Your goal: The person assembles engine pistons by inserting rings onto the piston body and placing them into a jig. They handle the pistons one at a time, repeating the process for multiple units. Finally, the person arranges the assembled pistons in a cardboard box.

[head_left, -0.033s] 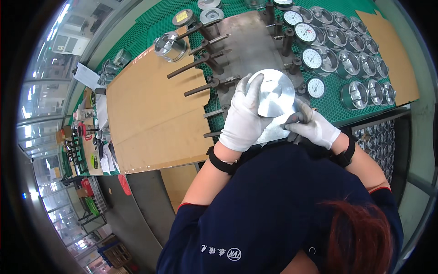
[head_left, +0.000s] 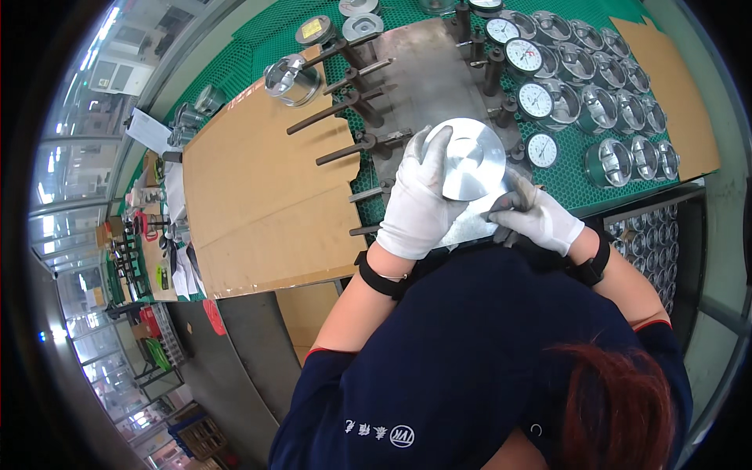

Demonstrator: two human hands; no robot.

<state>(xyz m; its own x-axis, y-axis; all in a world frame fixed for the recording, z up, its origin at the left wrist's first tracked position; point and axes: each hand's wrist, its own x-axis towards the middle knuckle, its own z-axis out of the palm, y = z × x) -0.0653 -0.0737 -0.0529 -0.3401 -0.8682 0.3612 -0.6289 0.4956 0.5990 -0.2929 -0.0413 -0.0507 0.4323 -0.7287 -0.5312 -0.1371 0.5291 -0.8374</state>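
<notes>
A shiny metal piston (head_left: 475,160) is tilted so that its round flat crown faces up toward me. My left hand (head_left: 421,200), in a white glove, grips its left side, thumb and fingers round the rim. By the piston's lower right edge is my right hand (head_left: 536,218), gloved too, with greyed fingertips. Its fingers are curled and pressed together; what they hold, if anything, is hidden. Below both hands lies a bright metal plate (head_left: 470,227), partly covered by my left glove.
Dial gauges (head_left: 536,101) on dark posts line the right of a steel plate (head_left: 439,70); rods on stands (head_left: 364,145) line its left. Several pistons (head_left: 599,108) stand in rows at right. Cardboard (head_left: 266,188) covers the left bench, with one piston (head_left: 292,80) at its far corner.
</notes>
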